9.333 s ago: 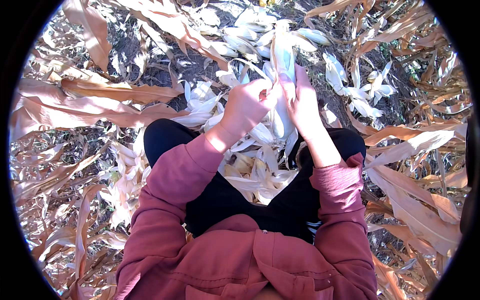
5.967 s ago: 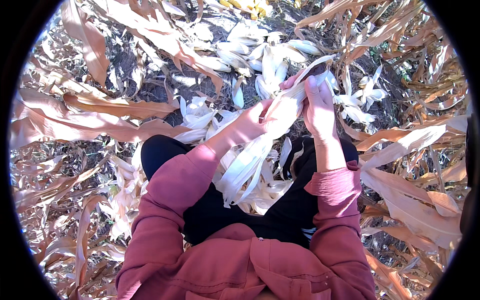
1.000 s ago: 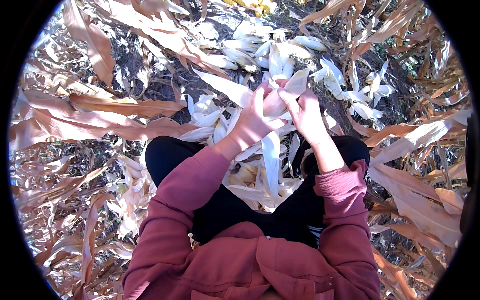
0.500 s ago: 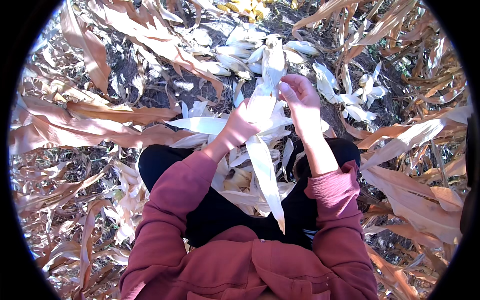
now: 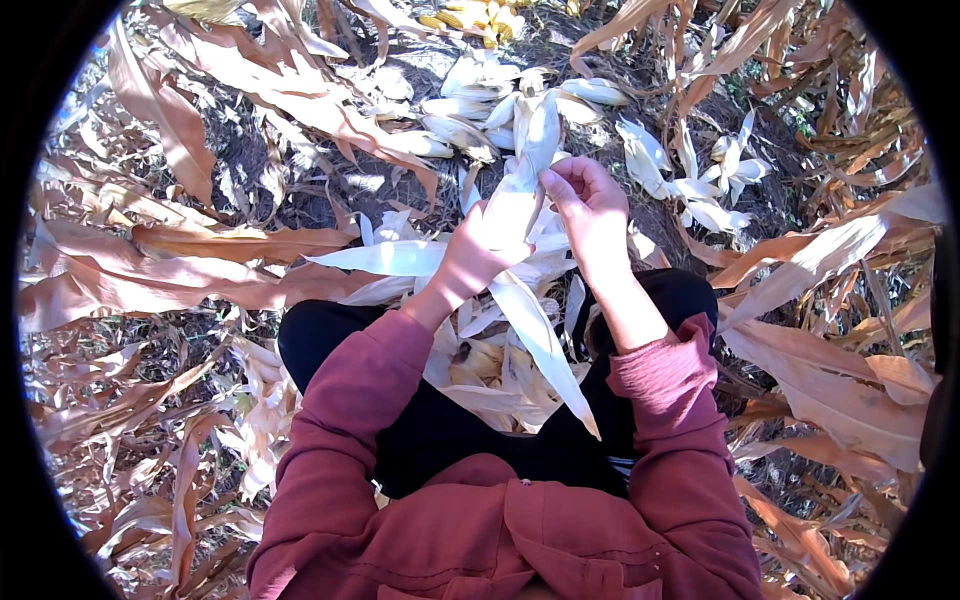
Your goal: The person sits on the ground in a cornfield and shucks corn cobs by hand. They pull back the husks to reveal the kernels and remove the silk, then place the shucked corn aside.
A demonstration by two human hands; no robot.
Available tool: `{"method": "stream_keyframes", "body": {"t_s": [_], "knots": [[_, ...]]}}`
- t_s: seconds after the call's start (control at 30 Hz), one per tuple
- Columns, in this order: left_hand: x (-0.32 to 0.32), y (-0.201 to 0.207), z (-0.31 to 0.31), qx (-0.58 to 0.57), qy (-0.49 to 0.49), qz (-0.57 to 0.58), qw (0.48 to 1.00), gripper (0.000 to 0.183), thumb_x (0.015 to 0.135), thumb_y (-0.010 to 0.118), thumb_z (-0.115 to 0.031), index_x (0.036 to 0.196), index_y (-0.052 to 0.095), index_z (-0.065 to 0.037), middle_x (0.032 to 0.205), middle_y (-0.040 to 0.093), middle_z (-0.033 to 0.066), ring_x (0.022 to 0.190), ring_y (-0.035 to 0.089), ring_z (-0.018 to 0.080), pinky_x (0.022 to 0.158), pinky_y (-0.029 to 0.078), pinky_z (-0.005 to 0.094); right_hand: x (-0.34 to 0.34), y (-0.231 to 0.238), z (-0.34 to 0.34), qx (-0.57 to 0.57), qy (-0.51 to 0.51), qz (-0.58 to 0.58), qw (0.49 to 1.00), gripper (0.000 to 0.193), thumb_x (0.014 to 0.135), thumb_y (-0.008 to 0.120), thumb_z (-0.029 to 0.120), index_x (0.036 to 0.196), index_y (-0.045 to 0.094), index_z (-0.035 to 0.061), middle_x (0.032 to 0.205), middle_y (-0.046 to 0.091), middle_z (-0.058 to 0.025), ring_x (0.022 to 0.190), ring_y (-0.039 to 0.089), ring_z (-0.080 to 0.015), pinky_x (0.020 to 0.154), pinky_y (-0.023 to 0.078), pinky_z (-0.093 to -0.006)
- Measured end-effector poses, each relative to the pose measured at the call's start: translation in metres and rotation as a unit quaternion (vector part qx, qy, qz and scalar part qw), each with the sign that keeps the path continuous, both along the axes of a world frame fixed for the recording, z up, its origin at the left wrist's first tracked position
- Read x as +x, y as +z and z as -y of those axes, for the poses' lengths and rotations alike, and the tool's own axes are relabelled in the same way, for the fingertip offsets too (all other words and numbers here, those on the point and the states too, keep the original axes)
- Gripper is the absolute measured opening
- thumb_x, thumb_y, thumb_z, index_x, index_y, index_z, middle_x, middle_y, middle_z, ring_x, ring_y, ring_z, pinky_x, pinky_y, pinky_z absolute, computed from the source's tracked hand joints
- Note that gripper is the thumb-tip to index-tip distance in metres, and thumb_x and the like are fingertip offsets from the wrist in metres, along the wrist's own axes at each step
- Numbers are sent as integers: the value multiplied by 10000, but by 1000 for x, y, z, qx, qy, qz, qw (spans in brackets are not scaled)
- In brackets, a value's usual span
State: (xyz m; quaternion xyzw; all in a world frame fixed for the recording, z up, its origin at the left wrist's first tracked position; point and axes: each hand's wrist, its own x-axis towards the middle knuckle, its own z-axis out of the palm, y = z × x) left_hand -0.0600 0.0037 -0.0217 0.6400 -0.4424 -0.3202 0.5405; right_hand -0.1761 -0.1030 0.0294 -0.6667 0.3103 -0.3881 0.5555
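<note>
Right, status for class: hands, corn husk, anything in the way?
Left hand gripping pale corn husk; right hand at its right edge, pinch unclear. Long loose strip hanging down over black trousers; nothing visibly blocking hands.

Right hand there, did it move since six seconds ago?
Yes: the right hand has moved left, farther from the pale husks lying on the ground to the right.
</note>
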Motion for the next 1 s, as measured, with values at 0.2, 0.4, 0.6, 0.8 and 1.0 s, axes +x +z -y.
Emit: {"method": "stream_keyframes", "body": {"t_s": [0.2, 0.4, 0.6, 0.8, 1.0], "knots": [[-2, -2, 1, 7, 14, 26, 1000, 578, 655, 792, -191, 1089, 493, 48, 1005, 585, 121, 893, 596, 186, 800, 477, 291, 0, 0, 1, 18, -21, -3, 1000, 138, 872, 625, 121, 935, 597, 2, 798, 605, -4, 685, 536, -53, 612, 453, -198], [-1, -4, 1, -14, 5, 76, 997, 595, 642, 804, -205, 1087, 500, 47, 999, 585, 118, 880, 600, 194, 783, 481, 298, -1, 2, 1, -1, -15, -23, 1000, 112, 872, 608, 110, 895, 590, 2, 751, 585, 4, 628, 501, -48, 574, 436, -205], [-1, -15, 7, 2, 9, 120, 993, 631, 645, 803, -225, 1157, 515, 5, 1001, 582, 111, 890, 608, 215, 783, 487, 308, 0, -2, -7, -186, -77, -45, 978, 78, 858, 591, 59, 853, 554, -10, 710, 553, -44, 603, 509, -118, 565, 434, -272], [3, -20, 12, -17, -32, 60, 998, 653, 654, 817, -251, 1138, 493, 43, 1049, 591, 133, 934, 603, 182, 813, 483, 295, 3, 5, -12, -379, -96, -50, 919, 61, 832, 573, 14, 861, 528, -16, 764, 534, -156, 670, 545, -309, 627, 452, -354], [-4, -6, 2, -50, -64, -185, 979, 643, 700, 790, -220, 1192, 457, 25, 1104, 564, 83, 997, 547, 136, 871, 450, 278, 6, 2, -11, -378, -86, -26, 922, 80, 868, 551, 51, 886, 513, -17, 779, 533, -138, 673, 535, -267, 641, 449, -339]]}}
